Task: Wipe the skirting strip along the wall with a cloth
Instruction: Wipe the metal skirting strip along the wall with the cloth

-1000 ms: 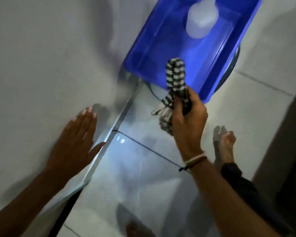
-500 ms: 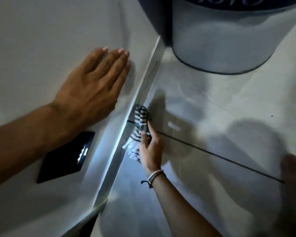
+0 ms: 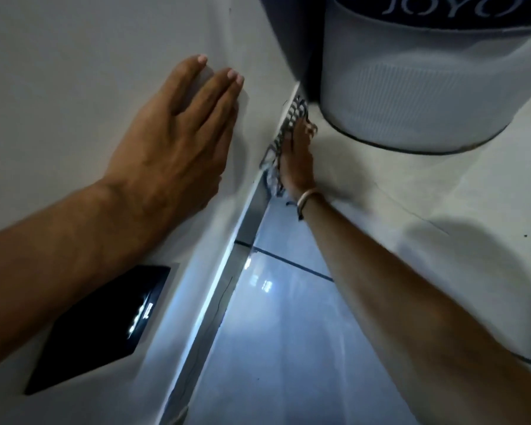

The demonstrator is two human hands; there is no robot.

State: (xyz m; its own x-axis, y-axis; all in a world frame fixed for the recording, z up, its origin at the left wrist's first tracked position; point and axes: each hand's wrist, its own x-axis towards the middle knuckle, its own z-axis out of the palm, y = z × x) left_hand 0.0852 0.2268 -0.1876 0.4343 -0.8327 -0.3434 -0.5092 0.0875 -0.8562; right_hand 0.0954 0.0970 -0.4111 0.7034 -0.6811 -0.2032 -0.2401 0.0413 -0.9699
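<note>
The skirting strip runs as a pale band along the foot of the white wall, from bottom centre up toward a big drum. A black-and-white striped cloth is pressed flat against the strip's upper stretch. My right hand lies over the cloth and holds it to the strip, a band on its wrist. My left hand rests flat on the wall above the strip, fingers spread, holding nothing.
A large white drum with a dark blue lettered band stands on the floor close to the wall, just beyond the cloth. A black rectangular panel is set in the wall at lower left. Glossy tiled floor lies to the right.
My right hand has slid the cloth farther along the strip toward the drum. One second ago it held the cloth in the air by a blue tub. My left hand stays on the wall.
</note>
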